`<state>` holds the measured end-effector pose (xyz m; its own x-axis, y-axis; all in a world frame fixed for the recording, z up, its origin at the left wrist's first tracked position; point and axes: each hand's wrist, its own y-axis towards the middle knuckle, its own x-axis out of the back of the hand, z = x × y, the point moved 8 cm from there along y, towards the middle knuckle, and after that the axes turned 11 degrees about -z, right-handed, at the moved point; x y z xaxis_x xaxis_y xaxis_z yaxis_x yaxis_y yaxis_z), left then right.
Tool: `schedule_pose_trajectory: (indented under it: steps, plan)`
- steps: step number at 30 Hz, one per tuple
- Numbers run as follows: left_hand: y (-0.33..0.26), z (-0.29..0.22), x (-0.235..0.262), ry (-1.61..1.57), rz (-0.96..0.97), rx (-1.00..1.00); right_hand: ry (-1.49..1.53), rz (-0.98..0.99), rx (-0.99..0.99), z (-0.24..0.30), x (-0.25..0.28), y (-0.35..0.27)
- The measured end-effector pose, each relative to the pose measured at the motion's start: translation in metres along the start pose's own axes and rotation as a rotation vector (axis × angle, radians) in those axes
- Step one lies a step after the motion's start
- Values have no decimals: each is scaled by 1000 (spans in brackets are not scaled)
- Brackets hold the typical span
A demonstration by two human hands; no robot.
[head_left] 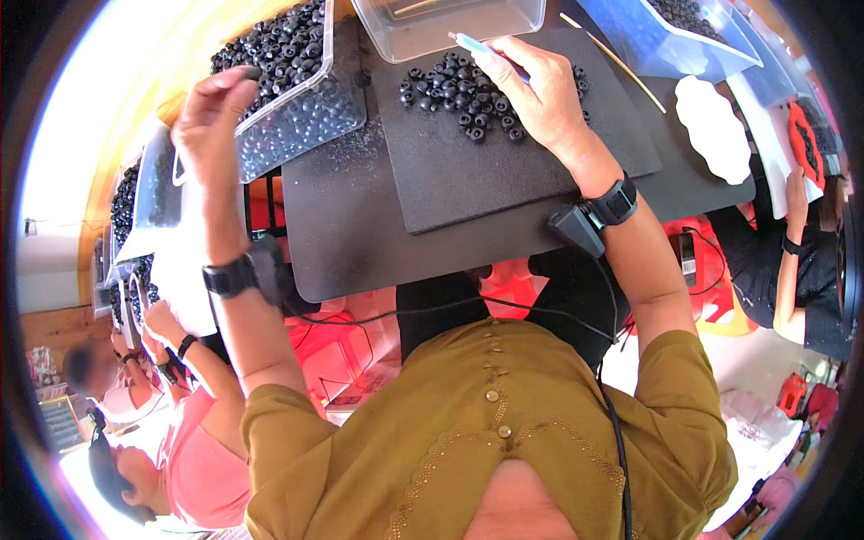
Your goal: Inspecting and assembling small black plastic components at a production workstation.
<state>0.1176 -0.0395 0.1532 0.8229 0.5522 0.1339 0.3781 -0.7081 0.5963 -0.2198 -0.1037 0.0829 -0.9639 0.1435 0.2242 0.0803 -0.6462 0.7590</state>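
Foam mat point(504, 171): dark square pad on the black table point(360, 243), the landmark here.
Clear tub point(297, 81): just off the mat's far left corner, full of black beads.
Bead pile point(468, 94): on the mat's far edge.
Right hand point(540, 90): over the pile, fingers pinched on a thin blue-tipped stick point(481, 49).
Left hand point(211, 112): raised left of the mat beside the tub, fingertips pinching one black bead point(252, 72).

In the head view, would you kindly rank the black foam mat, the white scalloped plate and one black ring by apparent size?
1. Black foam mat, largest.
2. White scalloped plate.
3. One black ring, by far the smallest.
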Motion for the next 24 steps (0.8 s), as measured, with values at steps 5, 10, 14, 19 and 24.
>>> schedule_pose_trajectory:
  steps: [5,10,14,19,24]
  plan:
    - [41,5,38,558,-9,-52,-84,31,-23,-3,-5,2]
    - [-49,-66,-77,460,154,-555,-153,52,8,-10,-3,-5]
    - [-95,-11,-127,403,359,-268,-170,40,75,-4,-9,-5]
    - [-100,34,-139,528,324,-284,-135,12,102,3,-10,-6]
    - [-87,50,-152,618,354,-237,-127,42,71,3,-12,-6]
